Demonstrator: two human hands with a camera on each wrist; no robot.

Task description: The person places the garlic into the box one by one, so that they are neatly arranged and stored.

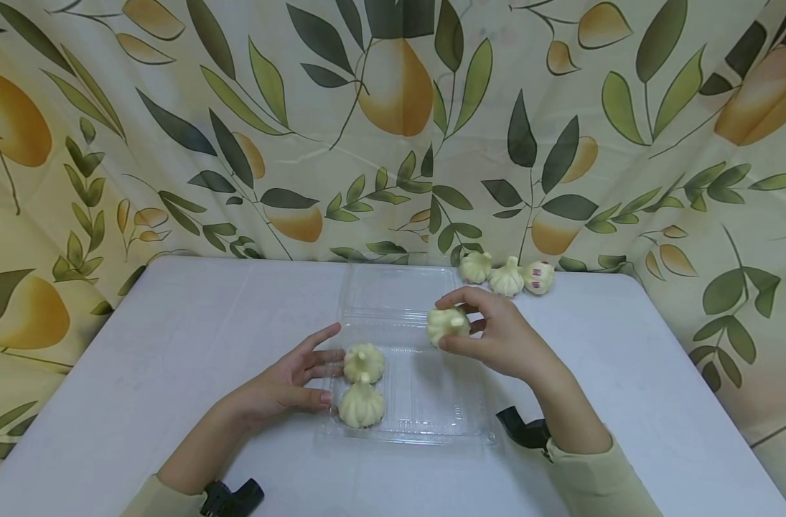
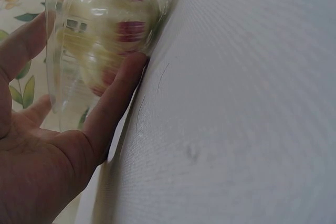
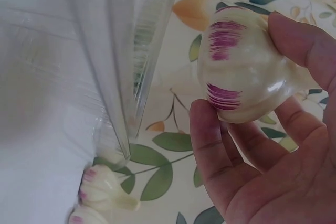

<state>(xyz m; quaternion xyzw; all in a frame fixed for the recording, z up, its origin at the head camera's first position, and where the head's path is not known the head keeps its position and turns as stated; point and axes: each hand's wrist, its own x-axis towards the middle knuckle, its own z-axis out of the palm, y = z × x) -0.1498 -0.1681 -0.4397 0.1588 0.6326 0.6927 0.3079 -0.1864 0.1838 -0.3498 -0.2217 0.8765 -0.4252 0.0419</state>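
Note:
My right hand (image 1: 496, 336) pinches a garlic bulb (image 1: 447, 327) between thumb and fingers, over the hinge side of a clear plastic clamshell box (image 1: 431, 424). Purple streaks mark its pale underside in the right wrist view, where the fingers (image 3: 205, 135) reach round it. Inside the box, along its left side, sit a garlic bulb (image 1: 364, 361) and, nearer me, another garlic bulb (image 1: 361, 407). My left hand (image 1: 286, 380) has its fingers spread, with fingertips at the box's left wall. Through that wall the left wrist view shows purple-streaked garlic (image 2: 113, 14).
At the table's back edge, right of the raised lid (image 1: 393, 287), three more garlic bulbs (image 1: 507, 278) stand in a row. A white-covered table (image 1: 173, 323) lies beneath, backed by a fruit-and-leaf patterned curtain (image 1: 393, 179).

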